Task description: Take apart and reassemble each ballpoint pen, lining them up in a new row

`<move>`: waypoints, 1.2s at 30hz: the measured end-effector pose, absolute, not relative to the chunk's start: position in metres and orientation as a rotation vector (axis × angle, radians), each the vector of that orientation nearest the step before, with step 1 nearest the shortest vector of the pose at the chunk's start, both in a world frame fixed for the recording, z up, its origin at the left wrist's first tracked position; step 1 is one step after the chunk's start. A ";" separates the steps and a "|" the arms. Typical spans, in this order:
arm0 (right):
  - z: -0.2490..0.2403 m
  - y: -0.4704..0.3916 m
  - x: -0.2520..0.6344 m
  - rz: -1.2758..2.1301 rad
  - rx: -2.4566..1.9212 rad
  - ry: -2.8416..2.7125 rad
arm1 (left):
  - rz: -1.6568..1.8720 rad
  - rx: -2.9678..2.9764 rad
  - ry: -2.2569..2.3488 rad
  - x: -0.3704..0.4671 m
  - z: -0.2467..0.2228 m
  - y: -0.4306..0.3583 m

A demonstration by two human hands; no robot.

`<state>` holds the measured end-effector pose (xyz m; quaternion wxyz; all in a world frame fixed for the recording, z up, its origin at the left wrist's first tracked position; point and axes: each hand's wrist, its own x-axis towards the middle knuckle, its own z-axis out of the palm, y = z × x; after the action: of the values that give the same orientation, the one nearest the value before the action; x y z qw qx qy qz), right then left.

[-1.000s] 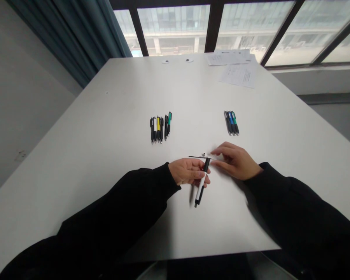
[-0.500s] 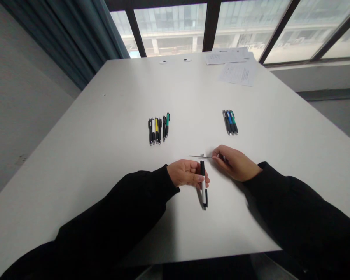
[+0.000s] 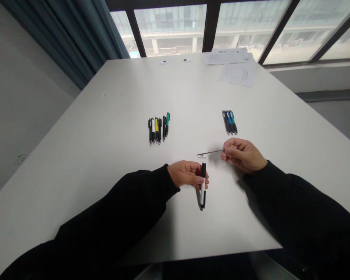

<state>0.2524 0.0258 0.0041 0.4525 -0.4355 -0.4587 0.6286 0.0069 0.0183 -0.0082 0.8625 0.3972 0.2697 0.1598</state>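
My left hand (image 3: 189, 174) is closed around the middle of a pen barrel (image 3: 203, 186), white with a black grip and a black clip. The grip end points away from me, and its metal tip is off. Between thumb and fingers, my right hand (image 3: 243, 155) pinches one end of a thin dark pen refill (image 3: 210, 152), which points left above the table. Under the refill's free end lie a small spring (image 3: 202, 157) and a small metal pen tip (image 3: 202, 154), just beyond the barrel.
Several pens (image 3: 156, 130) lie side by side at centre left on the white table (image 3: 128, 97). A smaller row of pens (image 3: 230, 122) lies to the right. Paper sheets (image 3: 236, 72) and two small white pieces (image 3: 187, 60) are at the far edge, by the window.
My right hand has moved right and slightly away from me, lifting the refill, which is now tilted. My left hand holds the barrel in nearly the same place, its clip end swung slightly left.
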 end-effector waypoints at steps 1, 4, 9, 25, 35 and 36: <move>0.004 0.025 0.253 1.579 -1.064 -1.113 | 0.341 0.841 0.564 0.007 -0.008 0.018; 0.005 0.025 0.253 1.608 -1.058 -1.092 | 0.346 0.902 0.529 0.005 -0.007 0.018; 0.007 0.025 0.255 1.623 -0.983 -1.066 | 0.285 0.998 0.446 -0.001 0.001 0.017; 0.011 0.028 0.251 1.637 -1.024 -0.947 | 0.208 0.984 0.455 0.000 0.001 0.016; 0.010 0.029 0.252 1.628 -1.008 -0.918 | 0.197 0.990 0.480 0.000 0.004 0.016; 0.010 0.029 0.252 1.630 -1.003 -0.927 | 0.195 0.989 0.476 -0.001 0.004 0.016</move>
<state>0.2517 0.0286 0.0102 0.4858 -0.4122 -0.3810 0.6700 -0.0006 0.0158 0.0042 0.8488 0.4692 0.2257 0.0924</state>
